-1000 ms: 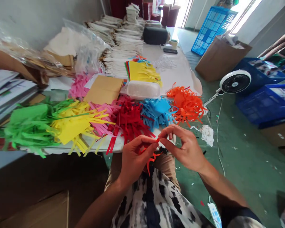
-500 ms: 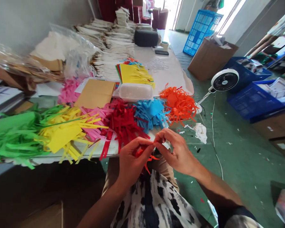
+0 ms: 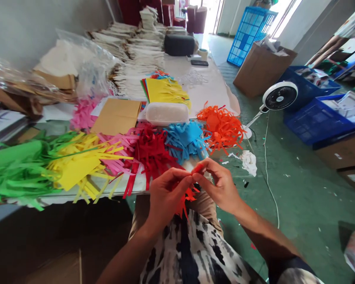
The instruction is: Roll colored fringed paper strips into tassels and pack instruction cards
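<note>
Above my lap, my left hand [image 3: 165,195] and my right hand [image 3: 220,185] pinch the same small piece of fringed orange-red paper [image 3: 185,199]. Both hands are closed on it, fingertips meeting near its rolled top end, and its cut strips dangle below. Just beyond my hands, along the table's [image 3: 213,92] near edge, lie piles of fringed paper: green [image 3: 17,169], yellow [image 3: 83,161], pink [image 3: 121,148], red [image 3: 154,152], blue [image 3: 186,138] and orange [image 3: 221,126].
A clear plastic box [image 3: 167,113], a brown envelope [image 3: 116,116] and a stack of uncut coloured sheets [image 3: 164,90] lie farther back. White paper stacks fill the far table. On the green floor at the right stand a small white fan [image 3: 279,96], blue crates and cardboard boxes.
My hands have stayed together on the orange-red paper, shifting a little and rolling its top end. The view has swung slightly to the right.
</note>
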### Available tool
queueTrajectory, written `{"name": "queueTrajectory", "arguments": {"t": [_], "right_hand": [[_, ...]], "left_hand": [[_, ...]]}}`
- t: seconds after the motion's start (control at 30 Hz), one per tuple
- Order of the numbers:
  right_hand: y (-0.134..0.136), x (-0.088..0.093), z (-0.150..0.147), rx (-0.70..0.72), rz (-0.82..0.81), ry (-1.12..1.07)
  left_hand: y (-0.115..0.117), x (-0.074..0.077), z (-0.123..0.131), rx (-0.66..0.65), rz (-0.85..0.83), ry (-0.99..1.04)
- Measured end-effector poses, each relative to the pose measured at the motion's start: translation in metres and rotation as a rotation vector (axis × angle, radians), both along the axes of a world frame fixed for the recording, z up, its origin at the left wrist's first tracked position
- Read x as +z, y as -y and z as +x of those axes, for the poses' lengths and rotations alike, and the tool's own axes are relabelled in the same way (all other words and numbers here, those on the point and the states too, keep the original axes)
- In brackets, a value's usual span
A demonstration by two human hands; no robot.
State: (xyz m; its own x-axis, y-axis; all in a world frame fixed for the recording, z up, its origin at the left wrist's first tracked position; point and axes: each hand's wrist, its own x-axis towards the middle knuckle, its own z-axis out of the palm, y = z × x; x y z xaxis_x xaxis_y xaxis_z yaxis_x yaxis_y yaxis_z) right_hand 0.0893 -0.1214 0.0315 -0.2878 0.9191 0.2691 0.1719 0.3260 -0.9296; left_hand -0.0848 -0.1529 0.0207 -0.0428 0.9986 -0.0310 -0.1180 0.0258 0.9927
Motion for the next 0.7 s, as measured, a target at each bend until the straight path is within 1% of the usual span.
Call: {"name": "queueTrajectory", "arguments": {"t": [0.1, 0.17, 0.2, 0.27, 0.37, 0.43, 0.47, 0.53, 0.6, 0.7], "right_hand": [[0.001, -0.008, 0.002, 0.012, -0.026, -0.036], [0.001, -0.011, 0.005, -0.036, -0.004, -0.049], [0.001, -0.012, 0.006, -0.067, 0.010, -0.056], [0.001, -0.013, 0.008, -0.100, 0.040, -0.054], [0.003, -0.014, 0.010, -0.030, 0.052, -0.017], [0.006, -0.015, 0.013, -0.007, 0.034, -0.030], [0.008, -0.016, 0.016, -0.020, 0.026, -0.047], [0.010, -0.016, 0.024, -0.096, 0.024, -0.094], [0.011, -0.013, 0.035, -0.210, 0.023, -0.151], [0.001, -0.003, 0.063, -0.342, -0.044, -0.273]], "left_hand": [[-0.001, -0.005, 0.002, -0.003, -0.036, 0.027], [-0.002, -0.009, 0.002, -0.027, -0.062, 0.025], [-0.002, -0.010, 0.002, -0.050, -0.070, 0.027], [-0.002, -0.012, 0.001, -0.140, -0.076, 0.035], [0.000, -0.015, 0.001, -0.266, -0.042, -0.009], [0.003, -0.018, 0.003, -0.304, -0.024, -0.081], [0.005, -0.020, 0.005, -0.321, -0.027, -0.107], [0.010, -0.024, 0.011, -0.379, -0.050, -0.128], [0.013, -0.028, 0.020, -0.449, -0.059, -0.144], [0.011, -0.032, 0.033, -0.543, -0.019, -0.261]]}}
